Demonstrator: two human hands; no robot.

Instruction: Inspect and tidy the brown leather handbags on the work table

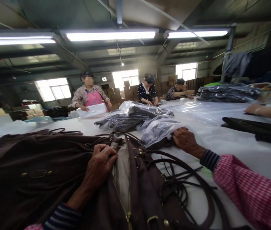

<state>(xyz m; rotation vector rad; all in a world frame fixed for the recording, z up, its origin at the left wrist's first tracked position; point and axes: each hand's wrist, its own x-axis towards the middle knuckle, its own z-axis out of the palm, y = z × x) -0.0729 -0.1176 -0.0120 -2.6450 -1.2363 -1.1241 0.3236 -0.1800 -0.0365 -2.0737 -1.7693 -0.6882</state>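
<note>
A dark brown bag (36, 172) with an open zip and long straps (185, 188) lies on the white table (245, 150) in front of me. My left hand (99, 166) rests on the bag beside the open zip, its fingers curled over the edge. My right hand (185, 139) reaches forward and lies on a clear plastic bag with a dark item inside (158, 129); its fingers are hidden under the plastic edge.
More plastic-wrapped dark items (130, 116) lie mid-table, and a stack (226, 92) sits far right. Three people work at the far end, one holding a white sheet (92, 110). Another person's forearm (267, 111) reaches in from the right above dark cloth (257, 129).
</note>
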